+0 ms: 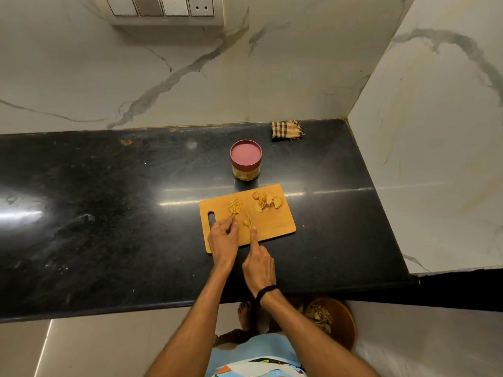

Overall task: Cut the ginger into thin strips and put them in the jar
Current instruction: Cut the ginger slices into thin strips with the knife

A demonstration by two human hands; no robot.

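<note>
Right now the ginger (246,223) lies on the board (275,227), long axis pointing away from me, under the knife (248,215) my right hand (258,264) grips; left fingers (230,221) curl just left of it, grasp unclear.

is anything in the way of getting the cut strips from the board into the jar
Yes: the pink lid is on the jar, closing its mouth. The jar stands just behind the cutting board, and nothing visible lies between it and the strips.

No readable text, labels or numbers anywhere
</note>
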